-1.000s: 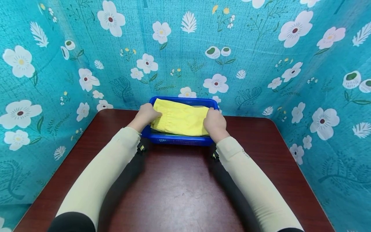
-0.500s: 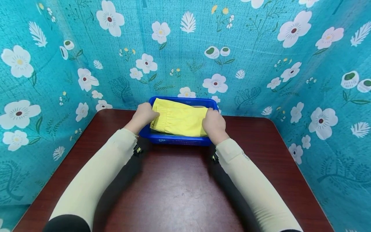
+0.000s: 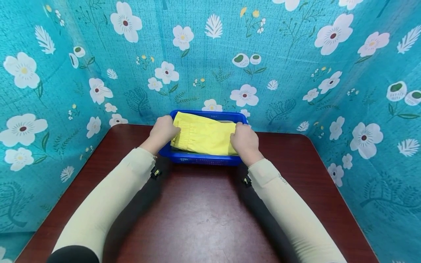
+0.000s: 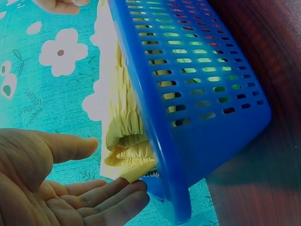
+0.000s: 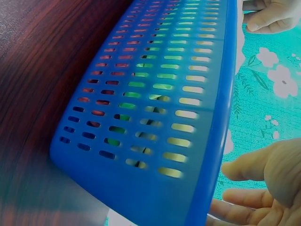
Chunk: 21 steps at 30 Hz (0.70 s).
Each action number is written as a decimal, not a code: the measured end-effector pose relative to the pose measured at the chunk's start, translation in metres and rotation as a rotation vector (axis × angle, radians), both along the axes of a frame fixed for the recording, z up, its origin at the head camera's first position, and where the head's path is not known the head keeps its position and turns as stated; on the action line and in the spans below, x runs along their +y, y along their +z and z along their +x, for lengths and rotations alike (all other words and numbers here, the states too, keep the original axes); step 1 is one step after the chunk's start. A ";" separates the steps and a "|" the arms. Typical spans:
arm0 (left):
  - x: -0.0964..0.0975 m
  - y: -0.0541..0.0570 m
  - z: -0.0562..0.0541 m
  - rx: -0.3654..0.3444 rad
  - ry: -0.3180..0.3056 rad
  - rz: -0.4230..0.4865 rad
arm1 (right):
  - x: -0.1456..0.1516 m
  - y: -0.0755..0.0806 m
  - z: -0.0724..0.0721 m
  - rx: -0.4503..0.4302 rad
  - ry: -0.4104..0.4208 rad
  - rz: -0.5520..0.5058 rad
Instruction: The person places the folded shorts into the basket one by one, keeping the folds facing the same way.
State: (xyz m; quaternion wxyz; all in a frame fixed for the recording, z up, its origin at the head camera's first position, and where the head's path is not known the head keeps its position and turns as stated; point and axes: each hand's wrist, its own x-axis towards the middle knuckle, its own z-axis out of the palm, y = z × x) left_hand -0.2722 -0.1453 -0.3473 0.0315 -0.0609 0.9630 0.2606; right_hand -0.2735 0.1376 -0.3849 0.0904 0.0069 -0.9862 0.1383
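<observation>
A folded yellow garment [image 3: 207, 138] with a gathered elastic band, apparently shorts or trousers, lies on top in a blue plastic basket [image 3: 204, 158]. My left hand [image 3: 164, 130] is at the basket's left end. In the left wrist view, this hand [image 4: 61, 212] has its thumb apart, and the fairly straight fingers touch the garment's edge [image 4: 138, 172]. At the right end is my right hand [image 3: 245, 141]. The right wrist view shows its thumb [image 5: 244, 165] close to the rim [image 5: 221, 117], with loose fingers partly hidden behind the rim.
Green and red items show through the slots of the basket wall [image 5: 127, 188]. The basket stands near the back of a dark reddish-brown table [image 3: 200, 212]. Behind and beside the table hangs a teal floral cloth [image 3: 197, 47].
My left hand has shifted slightly left, outward from the garment. The right hand has moved very little. Basket and garment stay in nearly the same place.
</observation>
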 end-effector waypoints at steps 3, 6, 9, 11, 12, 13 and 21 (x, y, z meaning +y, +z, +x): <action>0.001 0.001 0.002 -0.002 0.000 -0.008 | 0.003 0.001 0.002 0.018 0.012 -0.010; -0.001 0.000 0.002 -0.010 0.001 -0.010 | 0.005 0.002 0.006 0.024 0.029 -0.012; -0.003 -0.002 0.002 -0.014 0.002 -0.015 | 0.008 0.003 0.008 0.031 0.045 -0.005; -0.005 -0.004 0.003 -0.008 -0.001 -0.015 | 0.010 0.002 0.010 0.042 0.056 0.003; -0.006 -0.004 0.004 -0.005 -0.002 -0.017 | 0.011 0.002 0.010 0.049 0.060 0.005; -0.007 -0.004 0.005 0.000 -0.007 -0.020 | 0.013 0.002 0.011 0.057 0.068 0.002; -0.013 -0.009 0.015 0.041 -0.054 -0.051 | 0.021 0.003 0.017 0.070 0.128 0.000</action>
